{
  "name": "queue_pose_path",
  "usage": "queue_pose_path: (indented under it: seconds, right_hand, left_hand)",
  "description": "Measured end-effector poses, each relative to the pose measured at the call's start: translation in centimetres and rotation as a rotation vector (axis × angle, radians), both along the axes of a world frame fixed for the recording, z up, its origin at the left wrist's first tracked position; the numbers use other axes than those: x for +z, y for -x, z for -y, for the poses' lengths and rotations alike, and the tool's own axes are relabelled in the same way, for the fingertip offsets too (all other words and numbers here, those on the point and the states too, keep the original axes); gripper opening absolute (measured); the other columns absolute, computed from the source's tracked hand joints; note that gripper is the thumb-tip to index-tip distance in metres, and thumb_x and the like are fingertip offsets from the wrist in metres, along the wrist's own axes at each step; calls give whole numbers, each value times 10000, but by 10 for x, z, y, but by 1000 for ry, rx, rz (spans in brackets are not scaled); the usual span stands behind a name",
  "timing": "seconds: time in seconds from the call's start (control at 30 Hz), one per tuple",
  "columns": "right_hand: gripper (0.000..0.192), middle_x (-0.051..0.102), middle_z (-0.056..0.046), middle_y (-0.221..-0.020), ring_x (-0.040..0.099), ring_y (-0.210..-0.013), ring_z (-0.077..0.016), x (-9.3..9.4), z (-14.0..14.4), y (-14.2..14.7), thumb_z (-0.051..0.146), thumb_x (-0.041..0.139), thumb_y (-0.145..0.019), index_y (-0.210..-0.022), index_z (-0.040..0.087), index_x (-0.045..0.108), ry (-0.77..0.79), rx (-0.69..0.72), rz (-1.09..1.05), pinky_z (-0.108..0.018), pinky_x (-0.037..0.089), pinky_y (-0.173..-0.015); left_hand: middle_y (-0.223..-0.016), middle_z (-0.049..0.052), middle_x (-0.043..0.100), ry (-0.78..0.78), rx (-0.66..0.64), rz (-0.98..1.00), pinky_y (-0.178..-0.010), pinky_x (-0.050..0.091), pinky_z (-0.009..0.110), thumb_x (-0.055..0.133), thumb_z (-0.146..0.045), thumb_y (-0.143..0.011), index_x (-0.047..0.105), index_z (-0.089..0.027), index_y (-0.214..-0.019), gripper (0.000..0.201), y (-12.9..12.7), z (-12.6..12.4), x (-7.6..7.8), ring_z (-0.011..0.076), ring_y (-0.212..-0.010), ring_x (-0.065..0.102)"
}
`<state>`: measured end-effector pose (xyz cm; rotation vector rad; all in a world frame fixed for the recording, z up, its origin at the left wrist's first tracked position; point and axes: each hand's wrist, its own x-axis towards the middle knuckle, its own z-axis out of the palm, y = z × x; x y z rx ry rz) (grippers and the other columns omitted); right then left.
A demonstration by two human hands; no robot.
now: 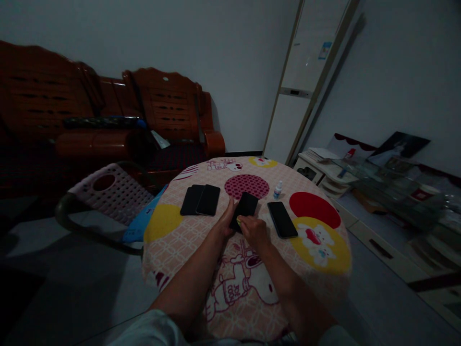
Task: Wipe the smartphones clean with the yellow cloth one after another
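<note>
A dark smartphone (247, 203) is in my left hand (226, 219), which grips it along its left edge. My right hand (255, 231) is closed over the lower part of that phone. A small yellow-green bit (239, 221) shows at its fingertips, perhaps cloth or sponge; its kind is too small to make out. Right of my hands, another smartphone (283, 219) lies face up on the patterned tablecloth (201, 235). Behind it a small white bottle (277, 190) with a blue label stands upright. To the left, a dark phone (209, 200) overlaps a dark flat device (190, 199).
The round table is covered by the cloth. A woven chair (111, 192) with a blue bag (146, 221) stands at its left. Wooden armchairs (165, 105) line the back wall. A tall white cabinet unit (295, 91) and a low cluttered cabinet (382, 240) are at right.
</note>
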<state>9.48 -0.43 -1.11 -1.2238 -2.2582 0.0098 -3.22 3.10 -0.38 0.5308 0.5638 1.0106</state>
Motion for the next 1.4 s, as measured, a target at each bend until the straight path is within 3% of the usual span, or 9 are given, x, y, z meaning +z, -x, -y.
queue_pose_path:
  seconds: [0.2, 0.43, 0.53, 0.77, 1.0, 1.4]
  right_hand:
    - [274, 686, -63, -829, 618, -764, -154, -2, -12, -18, 168, 420, -915, -1048, 188, 659, -43, -168, -118, -226, 402, -692]
    - [219, 673, -26, -783, 609, -733, -141, -2, 1, 0, 178, 476, -885, -995, 219, 661, -8, 63, 22, -222, 377, -672]
    - [203, 667, -20, -772, 602, -714, -138, 2, 5, 5, 192, 489, -885, -987, 222, 662, -5, 81, 60, -222, 368, -659]
    - [282, 689, -58, -826, 624, -754, -140, 2, -9, -15, 168, 439, -907, -1082, 181, 660, -81, -122, -100, -214, 399, -700]
    - [298, 722, -91, -869, 648, -752, -161, -2, -29, -40, 180, 426, -892, -996, 147, 703, -218, -322, -240, -229, 434, -696]
    - [301, 720, -103, -851, 650, -762, -180, -2, -33, -48, 192, 428, -883, -999, 141, 702, -186, -395, -280, -247, 439, -696]
  left_hand:
    - [-851, 90, 695, -41, -103, -36, -673, 511, 291, 355, -669, -842, 631, -157, -1085, 629, -7, 8, 0, 209, -740, 673]
    - [-863, 122, 699, -22, -36, -33, -699, 510, 309, 260, -716, -829, 617, -141, -1138, 744, -2, 2, 1, 223, -750, 672]
    - [-932, 144, 698, -26, -35, -2, -741, 506, 325, 253, -729, -819, 604, -131, -1171, 777, -1, 2, 3, 242, -811, 672]
    - [-753, 77, 681, -15, -147, -93, -625, 507, 282, 327, -688, -836, 615, -160, -1109, 661, -8, 10, 0, 195, -651, 655]
    - [-868, 137, 676, -140, -451, -116, -621, 519, 385, 304, -743, -793, 515, -195, -1239, 737, -6, 18, 3, 258, -689, 668]
    - [-859, 155, 672, -92, -378, -40, -614, 527, 389, 335, -696, -819, 524, -164, -1213, 689, -1, 19, 10, 266, -697, 675]
